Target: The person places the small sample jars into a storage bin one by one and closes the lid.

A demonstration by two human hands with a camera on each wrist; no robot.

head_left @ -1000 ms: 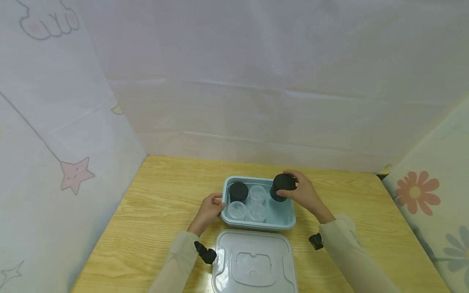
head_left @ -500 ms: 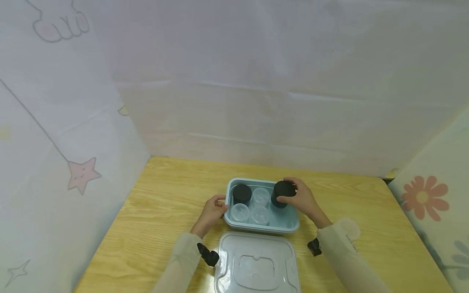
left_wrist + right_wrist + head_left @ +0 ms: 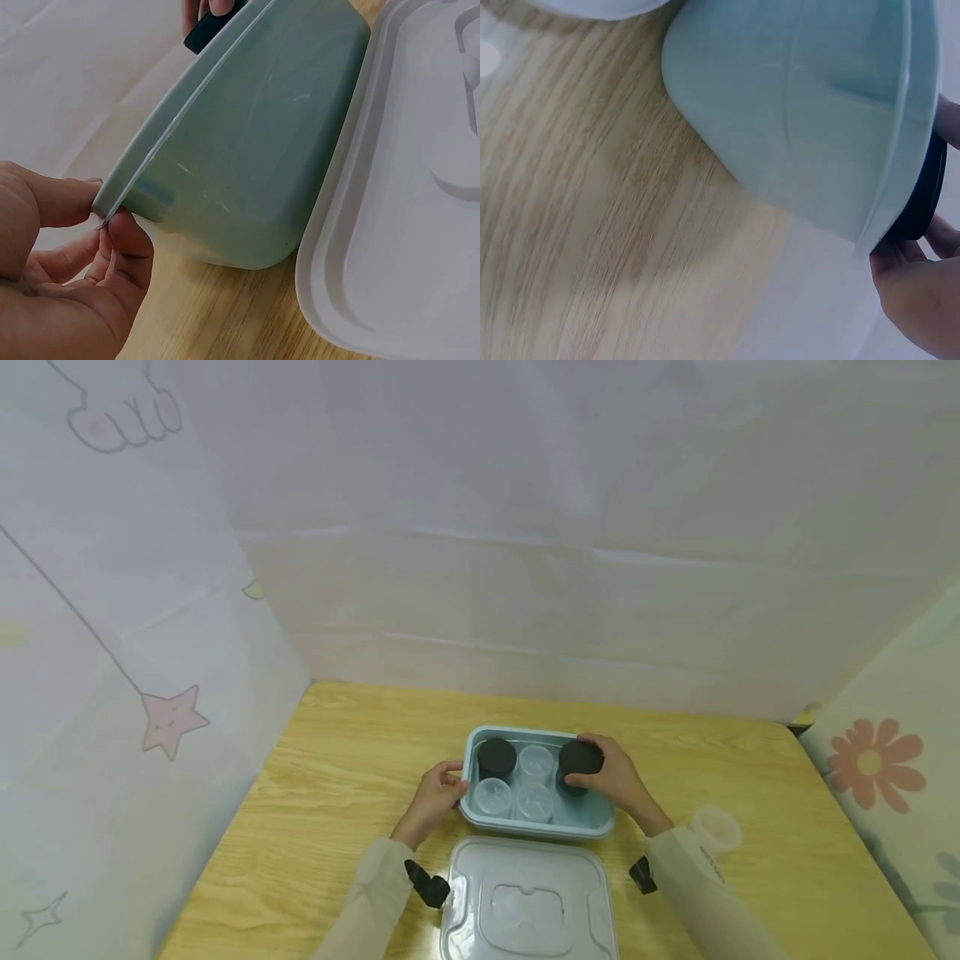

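Black jar half-hidden behind right hand, inside tub

A wooden table carries a blue tub, clear lid and small cup.

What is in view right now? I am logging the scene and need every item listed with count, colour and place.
Rectangular plastic tub: one, pale blue, table centre.
Black-lidded round jars: two; far-left corner of the tub, right part of the tub.
Clear lidded cups: three, in the tub.
Clear lidded cup: one, on the table, right.
Translucent tub lid: one, near edge.
Wooden table: one, light.
Left hand: pinches the tub's left rim.
Right hand: grips the right jar.
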